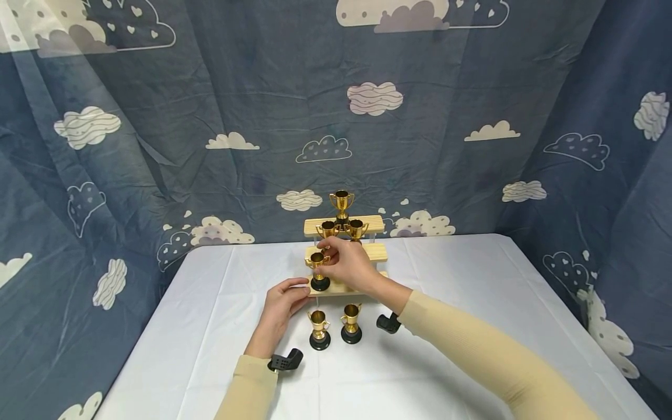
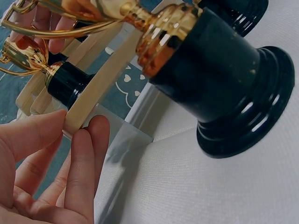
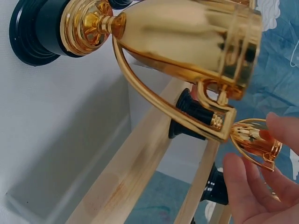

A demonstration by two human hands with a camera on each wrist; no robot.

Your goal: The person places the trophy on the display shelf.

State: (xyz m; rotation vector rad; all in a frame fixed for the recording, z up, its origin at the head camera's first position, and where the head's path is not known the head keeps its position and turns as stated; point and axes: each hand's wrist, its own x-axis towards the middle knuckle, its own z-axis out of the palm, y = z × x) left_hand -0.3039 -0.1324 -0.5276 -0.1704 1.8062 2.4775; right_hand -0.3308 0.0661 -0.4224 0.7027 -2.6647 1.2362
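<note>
A small gold trophy cup (image 1: pixel 317 261) with a black base stands at the left end of the lowest wooden step (image 1: pixel 341 290) of a tiered display stand. My right hand (image 1: pixel 350 265) holds this cup from the right, fingertips at its bowl and handles. At the step's left end, my left hand (image 1: pixel 283 304) grips the board, thumb at its upper edge and fingers below, as the left wrist view shows. Two more trophies, a left one (image 1: pixel 318 330) and a right one (image 1: pixel 351 324), stand on the table in front of the stand.
One trophy (image 1: pixel 342 202) tops the stand's highest step (image 1: pixel 315 226). Two others, a left one (image 1: pixel 328 229) and a right one (image 1: pixel 357 228), are on the middle step (image 1: pixel 375 252), partly behind my right hand. A white cloth (image 1: pixel 446 350) covers the table; a cloud-patterned curtain (image 1: pixel 289 76) hangs behind.
</note>
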